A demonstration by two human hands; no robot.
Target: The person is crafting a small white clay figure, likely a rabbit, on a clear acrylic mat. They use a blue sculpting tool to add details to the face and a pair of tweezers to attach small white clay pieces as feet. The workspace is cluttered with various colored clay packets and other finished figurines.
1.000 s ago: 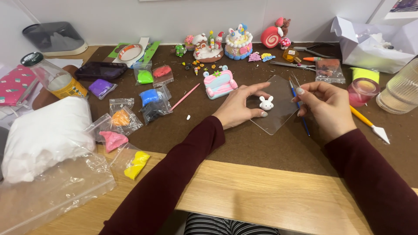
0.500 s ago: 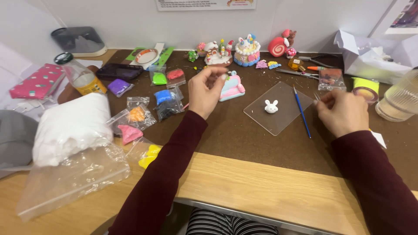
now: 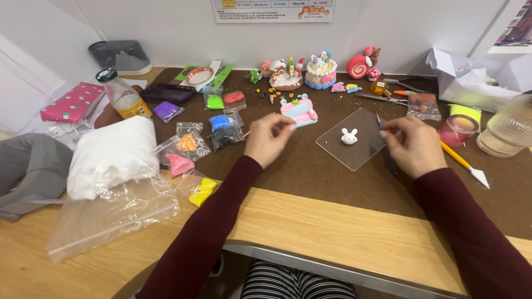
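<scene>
Right now I am pinching my left hand (image 3: 270, 138) fingertips together, though I cannot tell on what, and curling my right hand (image 3: 413, 145) loosely with fingertips close beside a blue pen (image 3: 388, 152). Between my hands a small white rabbit figure (image 3: 349, 136) is sitting on a clear plastic sheet (image 3: 346, 149), ears pointing away from me. Everything is lying on a brown mat (image 3: 310, 171) over a wooden desk (image 3: 332, 235), against a white wall (image 3: 183, 27). Beyond my left hand a pink toy sofa (image 3: 299, 111) is standing.

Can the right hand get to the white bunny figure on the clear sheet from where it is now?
Probably yes. The right hand sits at the clear sheet's edge, the white bunny figure just to its left, nothing lying between them.
</scene>
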